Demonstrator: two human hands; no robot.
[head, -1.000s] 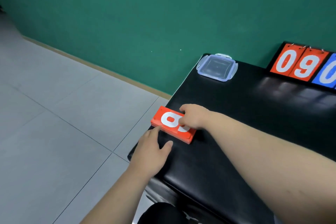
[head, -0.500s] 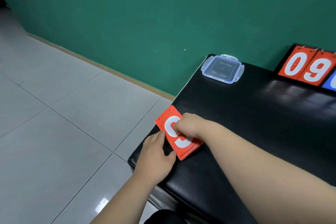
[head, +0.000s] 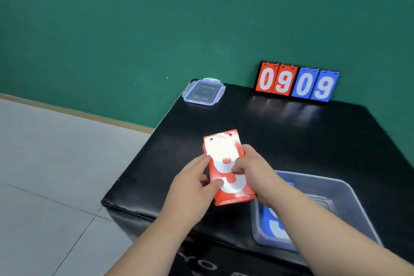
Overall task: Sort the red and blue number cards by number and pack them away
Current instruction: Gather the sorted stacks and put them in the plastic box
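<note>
"Black table (head: 291, 141), green wall (head: 156, 29) behind it. Where is the red stack (head: 226, 159)?"

"Between my two hands, over the near left part of the table, just left of the clear box (head: 349, 195). Whether its near end touches the table I cannot tell."

"How do the hands hold it?"

"Left hand (head: 192, 188) grips the left edge, thumb on the top card. Right hand (head: 257, 175) clamps the right edge, fingers curled over the face."

"Anything to read?"

"Top card has a white 9, its upper half washed out by glare, with two holes at the far end. At the wall, the scoreboard (head: 296, 84) reads 09 in red, 09 in blue. A blue card (head: 271, 222) lies in the box; my right arm hides most of its white numeral. Along the table's front run white letters; 'YO' is all I make out. The lid (head: 203, 92) sits at the far left corner, well apart."
</note>
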